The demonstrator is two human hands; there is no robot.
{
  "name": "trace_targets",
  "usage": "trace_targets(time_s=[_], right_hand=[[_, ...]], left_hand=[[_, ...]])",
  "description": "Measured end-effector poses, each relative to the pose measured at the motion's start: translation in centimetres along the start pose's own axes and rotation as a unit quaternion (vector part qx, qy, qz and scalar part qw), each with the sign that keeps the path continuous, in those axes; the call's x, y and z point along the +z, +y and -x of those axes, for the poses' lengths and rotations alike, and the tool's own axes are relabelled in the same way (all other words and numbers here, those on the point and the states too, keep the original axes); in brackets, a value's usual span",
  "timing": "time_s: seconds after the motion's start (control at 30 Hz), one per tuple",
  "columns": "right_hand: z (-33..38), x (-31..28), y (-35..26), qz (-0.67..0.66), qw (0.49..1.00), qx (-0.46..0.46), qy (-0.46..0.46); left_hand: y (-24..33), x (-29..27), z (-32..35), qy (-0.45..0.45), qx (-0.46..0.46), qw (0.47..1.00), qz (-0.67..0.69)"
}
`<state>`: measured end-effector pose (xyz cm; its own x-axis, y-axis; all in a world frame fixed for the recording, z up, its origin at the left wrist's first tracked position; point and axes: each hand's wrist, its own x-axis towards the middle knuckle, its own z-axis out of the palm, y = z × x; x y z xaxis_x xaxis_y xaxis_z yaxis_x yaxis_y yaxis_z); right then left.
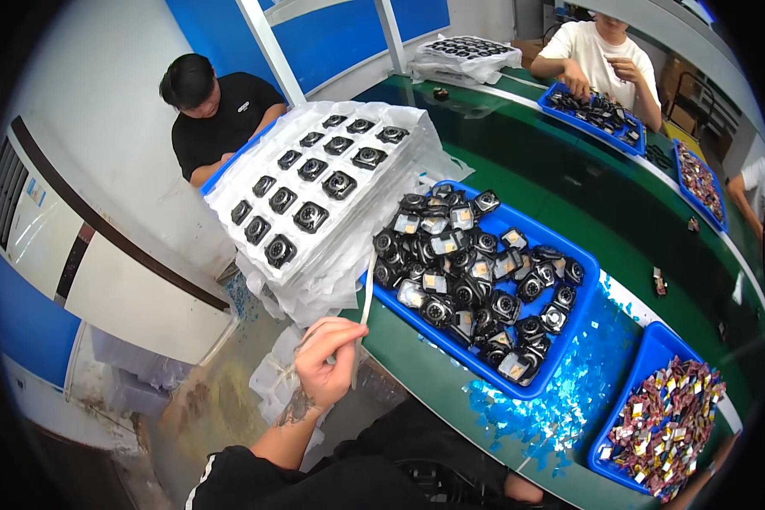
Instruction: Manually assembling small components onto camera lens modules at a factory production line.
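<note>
in the head view, the left hand (325, 361) is near the left corner of the big blue tray (540, 229), outside of it. its thumb and fingertips are closed in a pinch, and they have hold of a thin white strip (369, 289), which rises from them toward that corner of the tray. the right hand i cannot find, so about its grip i cannot tell.

the strip should be light, and probably bends a little; of which material it is, i cannot tell. a pinch at its lower part, as here, seems good. the black units (506, 306), heaped in the tray, look hard and smooth, so they may slip; i would take them by the sides, not by the round front.

left of the tray, the stack of white trays (314, 263) is very near, so room is narrow. by its near right side lie blue film scraps (518, 416), perhaps slippery. the widest room seems beyond its far side, over the dark green belt (518, 153).
</note>
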<state>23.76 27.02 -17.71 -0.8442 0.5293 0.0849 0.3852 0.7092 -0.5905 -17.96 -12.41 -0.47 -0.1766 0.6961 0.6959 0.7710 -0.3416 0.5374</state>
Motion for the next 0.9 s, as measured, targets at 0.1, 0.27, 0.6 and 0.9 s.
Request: trace_targets(time_s=[0.1,0.27,0.6,0.9], right_hand=[[-1.3,-2.9,1.3,0.058,0.997,0.022,0.044],[-0.7,-8.6,2.4,0.161,0.975,0.084,0.127],[39.9,-14.3,-3.4,0.392,0.749,0.481,0.231],[57.0,-11.4,-9.5,0.535,0.510,0.630,0.239]], left_hand=[[0.0,0.9,-1.9,-0.035,-0.056,0.997,-0.038],[-1.9,3.6,-5.8,-0.077,-0.044,0.988,-0.128],[-6.8,5.4,-8.5,-0.181,-0.047,0.914,-0.359],[-8.0,5.7,-9.1,-0.142,-0.062,0.971,-0.179]])
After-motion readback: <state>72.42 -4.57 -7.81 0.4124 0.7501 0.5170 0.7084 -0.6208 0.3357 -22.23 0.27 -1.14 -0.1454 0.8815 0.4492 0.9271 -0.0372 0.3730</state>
